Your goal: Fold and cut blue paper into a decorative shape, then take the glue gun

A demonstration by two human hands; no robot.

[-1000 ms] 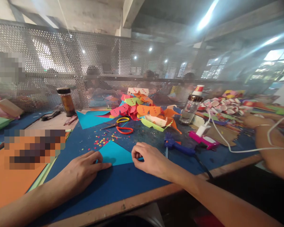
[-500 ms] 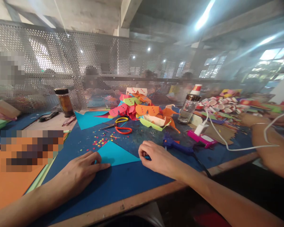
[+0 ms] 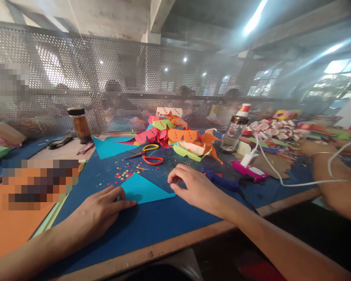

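A sheet of bright blue paper [image 3: 148, 191], folded to a triangle, lies flat on the dark blue table. My left hand [image 3: 105, 205] rests on its left end, thumb and fingers apart and pressing it down. Over by the paper's narrow right tip, my right hand [image 3: 193, 187] is raised slightly, its fingers loosely curled with a gap to the thumb and nothing held. Beyond the paper lie scissors [image 3: 152, 160] with one yellow and one red handle. A blue glue gun [image 3: 224, 181] lies just behind my right hand, which partly covers it.
Small coloured paper bits [image 3: 127, 173] are scattered near the scissors. Behind them is a pile of cut paper masks [image 3: 183, 136]. A glass jar [image 3: 235, 134], a pink power strip [image 3: 250, 171] with a white cable, and another person's arm [image 3: 330, 171] are at right. Orange paper [image 3: 6, 230] lies left.
My right hand has lifted a little up and left off the paper's right tip, its fingers opening, and the tip now shows. My left hand stays on the paper.
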